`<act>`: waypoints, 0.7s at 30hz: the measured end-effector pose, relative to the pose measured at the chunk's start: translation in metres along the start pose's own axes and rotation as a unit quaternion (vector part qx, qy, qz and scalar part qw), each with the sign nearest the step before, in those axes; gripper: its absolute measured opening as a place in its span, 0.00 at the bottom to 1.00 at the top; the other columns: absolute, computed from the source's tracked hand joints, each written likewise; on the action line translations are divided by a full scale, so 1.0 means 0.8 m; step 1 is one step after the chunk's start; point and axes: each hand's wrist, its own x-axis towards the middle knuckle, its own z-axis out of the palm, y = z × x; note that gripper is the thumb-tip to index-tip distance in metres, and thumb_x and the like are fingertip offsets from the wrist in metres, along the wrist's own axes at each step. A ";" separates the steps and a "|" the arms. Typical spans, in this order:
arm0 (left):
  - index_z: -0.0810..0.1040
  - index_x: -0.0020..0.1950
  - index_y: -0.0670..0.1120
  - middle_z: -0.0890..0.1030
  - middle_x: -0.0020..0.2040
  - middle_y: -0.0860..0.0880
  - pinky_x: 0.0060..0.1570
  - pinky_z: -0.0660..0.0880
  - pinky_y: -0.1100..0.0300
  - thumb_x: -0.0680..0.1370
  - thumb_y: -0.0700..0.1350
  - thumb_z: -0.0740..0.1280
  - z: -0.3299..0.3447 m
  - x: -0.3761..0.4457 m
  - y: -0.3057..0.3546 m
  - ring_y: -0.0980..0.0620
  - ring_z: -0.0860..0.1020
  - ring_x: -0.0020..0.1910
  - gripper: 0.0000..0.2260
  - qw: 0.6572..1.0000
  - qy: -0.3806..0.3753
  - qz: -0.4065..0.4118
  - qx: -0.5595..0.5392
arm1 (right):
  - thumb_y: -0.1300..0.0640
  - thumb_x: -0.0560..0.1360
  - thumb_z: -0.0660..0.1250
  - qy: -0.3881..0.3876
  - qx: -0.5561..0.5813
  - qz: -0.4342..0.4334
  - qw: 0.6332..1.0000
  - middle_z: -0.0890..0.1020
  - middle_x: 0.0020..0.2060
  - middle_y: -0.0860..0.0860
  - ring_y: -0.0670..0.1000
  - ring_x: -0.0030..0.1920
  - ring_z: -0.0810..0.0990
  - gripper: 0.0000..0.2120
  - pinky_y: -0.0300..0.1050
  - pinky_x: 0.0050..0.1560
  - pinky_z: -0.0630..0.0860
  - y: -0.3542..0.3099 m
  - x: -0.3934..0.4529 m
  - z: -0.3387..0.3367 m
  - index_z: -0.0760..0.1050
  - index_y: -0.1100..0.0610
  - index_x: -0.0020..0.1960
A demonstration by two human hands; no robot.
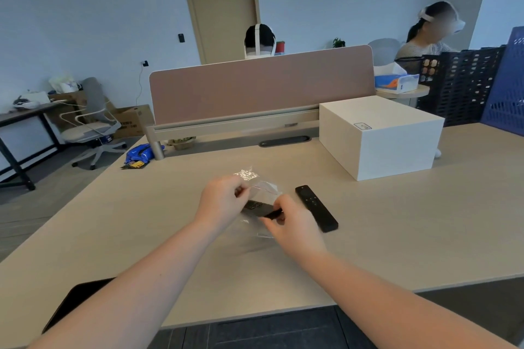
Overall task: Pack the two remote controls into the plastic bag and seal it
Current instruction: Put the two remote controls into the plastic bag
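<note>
A clear plastic bag with a red zip strip is held just above the middle of the table. My left hand pinches its upper left edge. My right hand grips a black remote control, which lies partly inside the bag; its near end is hidden by my fingers. A second black remote control lies flat on the table, just to the right of my right hand and apart from it.
A white box stands at the back right. A blue snack packet lies at the far left edge by the pink divider. A dark flat object sits near my left forearm. Two persons sit beyond the divider.
</note>
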 end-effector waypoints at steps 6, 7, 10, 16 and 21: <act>0.82 0.37 0.44 0.83 0.35 0.46 0.34 0.70 0.58 0.71 0.38 0.69 0.007 -0.009 -0.007 0.47 0.78 0.36 0.04 0.999 -0.013 0.027 0.011 | 0.50 0.74 0.68 -0.088 -0.107 0.004 0.990 0.70 0.39 0.52 0.53 0.39 0.69 0.20 0.45 0.37 0.66 0.009 0.017 0.029 0.60 0.53 0.31; 0.82 0.37 0.43 0.83 0.34 0.46 0.35 0.71 0.57 0.71 0.38 0.69 0.007 -0.011 -0.009 0.47 0.78 0.36 0.04 0.999 -0.015 0.030 0.012 | 0.50 0.74 0.67 -0.099 -0.119 0.002 0.988 0.70 0.40 0.53 0.53 0.39 0.69 0.16 0.44 0.40 0.67 0.010 0.020 0.032 0.64 0.54 0.34; 0.82 0.36 0.43 0.82 0.32 0.45 0.31 0.67 0.61 0.71 0.38 0.70 0.009 -0.016 -0.016 0.47 0.77 0.34 0.05 0.999 -0.022 0.037 0.020 | 0.51 0.75 0.65 -0.123 -0.143 -0.006 0.982 0.76 0.46 0.57 0.57 0.45 0.76 0.11 0.47 0.46 0.74 0.015 0.027 0.041 0.76 0.60 0.43; 0.83 0.37 0.44 0.82 0.32 0.47 0.32 0.71 0.58 0.72 0.41 0.70 0.008 -0.017 -0.027 0.49 0.76 0.34 0.04 0.998 -0.023 0.045 0.023 | 0.59 0.77 0.59 -0.126 -0.127 -0.009 0.984 0.75 0.55 0.58 0.60 0.56 0.76 0.13 0.50 0.55 0.76 0.029 0.034 0.062 0.77 0.59 0.58; 0.83 0.37 0.46 0.82 0.32 0.46 0.34 0.75 0.51 0.71 0.45 0.67 0.010 -0.021 -0.030 0.48 0.77 0.34 0.06 0.998 -0.038 0.048 0.009 | 0.61 0.76 0.57 -0.161 -0.179 -0.011 0.971 0.71 0.58 0.58 0.58 0.63 0.66 0.16 0.49 0.61 0.71 0.032 0.038 0.073 0.74 0.55 0.62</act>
